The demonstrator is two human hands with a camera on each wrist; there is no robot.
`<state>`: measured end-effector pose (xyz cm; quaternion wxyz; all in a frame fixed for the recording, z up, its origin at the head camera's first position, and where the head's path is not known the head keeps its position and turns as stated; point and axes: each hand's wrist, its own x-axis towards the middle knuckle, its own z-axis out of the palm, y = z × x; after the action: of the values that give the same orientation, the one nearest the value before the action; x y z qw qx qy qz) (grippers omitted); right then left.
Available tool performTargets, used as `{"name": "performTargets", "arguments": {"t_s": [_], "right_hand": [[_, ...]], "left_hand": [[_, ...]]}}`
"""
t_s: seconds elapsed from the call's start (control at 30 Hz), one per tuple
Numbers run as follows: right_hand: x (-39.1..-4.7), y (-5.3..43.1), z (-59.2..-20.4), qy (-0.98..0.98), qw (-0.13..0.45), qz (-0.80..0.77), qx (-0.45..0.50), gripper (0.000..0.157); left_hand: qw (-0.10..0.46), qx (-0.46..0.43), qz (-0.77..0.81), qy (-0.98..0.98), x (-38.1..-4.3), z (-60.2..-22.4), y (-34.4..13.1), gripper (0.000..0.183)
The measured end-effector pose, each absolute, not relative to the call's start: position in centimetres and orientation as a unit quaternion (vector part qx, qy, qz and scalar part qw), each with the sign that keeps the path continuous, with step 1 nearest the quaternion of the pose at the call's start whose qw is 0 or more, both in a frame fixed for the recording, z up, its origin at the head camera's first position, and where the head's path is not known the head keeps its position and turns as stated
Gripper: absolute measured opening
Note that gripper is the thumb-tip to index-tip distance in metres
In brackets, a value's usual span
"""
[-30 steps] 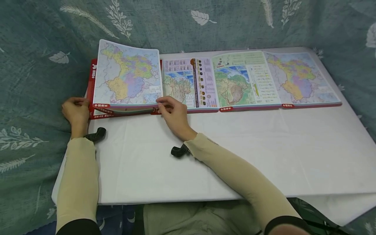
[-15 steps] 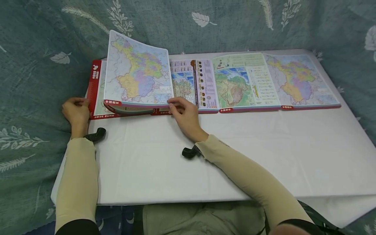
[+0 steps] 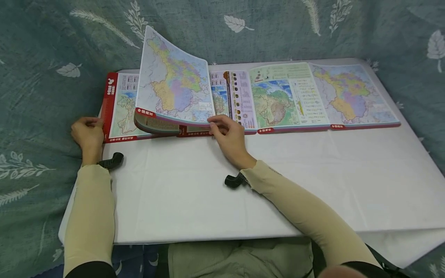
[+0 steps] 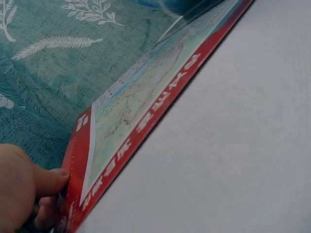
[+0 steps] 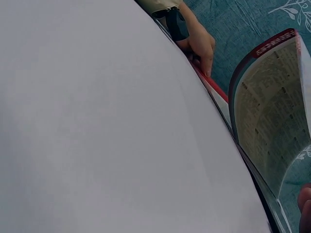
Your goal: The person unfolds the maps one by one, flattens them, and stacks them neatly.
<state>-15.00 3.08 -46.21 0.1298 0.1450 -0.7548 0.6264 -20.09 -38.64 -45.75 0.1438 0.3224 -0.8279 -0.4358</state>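
A long fold-out map (image 3: 288,100) with several printed panels lies across the back of the table. My left hand (image 3: 88,135) pinches its red left edge; the left wrist view shows the thumb (image 4: 51,182) on top of the red strip (image 4: 80,160). My right hand (image 3: 229,139) pinches the lower right corner of a coloured map panel (image 3: 177,83). This panel curves upward, its left side lifted off the sheet below. In the right wrist view the panel's printed underside (image 5: 272,87) bows up, and only fingertips (image 5: 305,204) of my right hand show.
White cloth covers the table (image 3: 174,193), which runs free in front of the map to the near edge. A green leaf-patterned curtain (image 3: 194,31) hangs behind and on the left, close to the raised panel. A dark wrist camera (image 3: 234,180) sits on my right wrist.
My right hand has moved right, drawing the coloured panel with it. The panel's left side has risen, and more of the leftmost printed panel shows. My left hand has stayed in place.
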Motion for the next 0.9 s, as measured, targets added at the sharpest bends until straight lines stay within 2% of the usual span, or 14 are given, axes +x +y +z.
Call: {"name": "performTargets", "arguments": {"t_s": [0.23, 0.53, 0.9], "right_hand": [[-14.9, 4.2, -45.9, -0.749, 0.135, 0.635, 0.132, 0.017], [-13.4, 5.6, -43.4, -0.745, 0.155, 0.636, 0.129, 0.016], [-13.4, 8.0, -43.5, -0.748, 0.162, 0.634, 0.113, 0.016]], "left_hand": [[0.142, 0.320, -0.440, -0.827, -20.0, -45.7, -38.6, 0.040], [0.139, 0.318, -0.447, -0.824, -20.0, -45.7, -38.6, 0.036], [0.143, 0.318, -0.430, -0.833, -19.9, -45.6, -38.6, 0.036]]}}
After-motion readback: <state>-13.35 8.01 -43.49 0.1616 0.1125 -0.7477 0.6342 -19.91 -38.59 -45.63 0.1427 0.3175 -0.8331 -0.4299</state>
